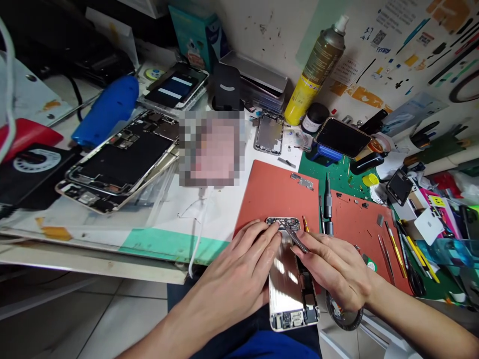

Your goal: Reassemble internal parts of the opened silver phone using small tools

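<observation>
An opened phone (286, 289), its back shell with a shiny metal inside and exposed parts at both ends, lies lengthwise before me, its near end past the desk edge. My left hand (239, 264) grips its left side, fingertips pressed together on the upper part. In my right hand (337, 267) is a dark tool with a ridged grip, seemingly tweezers (297, 242). Its tip points into the phone's top end, beside my left fingertips; whether it pinches anything is too small to see. A yellow-tipped screwdriver (305, 223) lies just beyond my right fingers.
Orange-red mats (277, 187) cover a green mat (310, 167). A dark pen-shaped driver (328, 199) lies between them. Several tools, with scissors (416, 285), are at right. A spray can (316, 70) stands behind. Another opened phone (127, 154) is at left; a blurred patch hides one spot.
</observation>
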Motion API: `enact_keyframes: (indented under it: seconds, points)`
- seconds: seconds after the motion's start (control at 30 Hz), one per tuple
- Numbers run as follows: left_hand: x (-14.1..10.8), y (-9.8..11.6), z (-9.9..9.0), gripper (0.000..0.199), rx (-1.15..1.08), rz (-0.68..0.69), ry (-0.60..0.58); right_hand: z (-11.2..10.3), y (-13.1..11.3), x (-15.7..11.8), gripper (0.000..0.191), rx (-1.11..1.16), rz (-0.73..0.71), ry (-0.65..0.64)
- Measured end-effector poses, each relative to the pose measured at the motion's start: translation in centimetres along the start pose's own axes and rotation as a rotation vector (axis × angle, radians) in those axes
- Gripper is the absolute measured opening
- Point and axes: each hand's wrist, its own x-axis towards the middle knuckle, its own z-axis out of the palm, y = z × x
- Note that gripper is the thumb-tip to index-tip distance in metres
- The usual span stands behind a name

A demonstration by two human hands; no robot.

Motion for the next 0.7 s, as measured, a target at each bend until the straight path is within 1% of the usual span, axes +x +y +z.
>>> enact_keyframes:
  seconds: [0.03,0.1,0.27,0.37,0.7]
  points:
    - [0.0,0.0,0.0,0.055,-0.001,0.004,0.001,-0.2,0.0,0.3,0.022,-0.009,0.0,-0.033]
    - [-0.1,-0.1,0.2,0.054,0.003,0.014,0.003,-0.5,-0.1,0.9,0.02,-0.039,-0.004,-0.05]
    - [-0.4,-0.3,0.6,0.052,0.014,0.049,0.044,-0.1,0.1,1.7,0.021,-0.074,-0.099,-0.015]
    - [-0.5,-0.4,0.7,0.049,0.012,0.052,0.07,0.1,0.2,1.9,0.02,-0.096,-0.123,-0.018]
    - [-0.6,-0.4,0.7,0.048,0.006,0.041,0.067,0.3,0.7,2.2,0.013,-0.133,-0.205,-0.004]
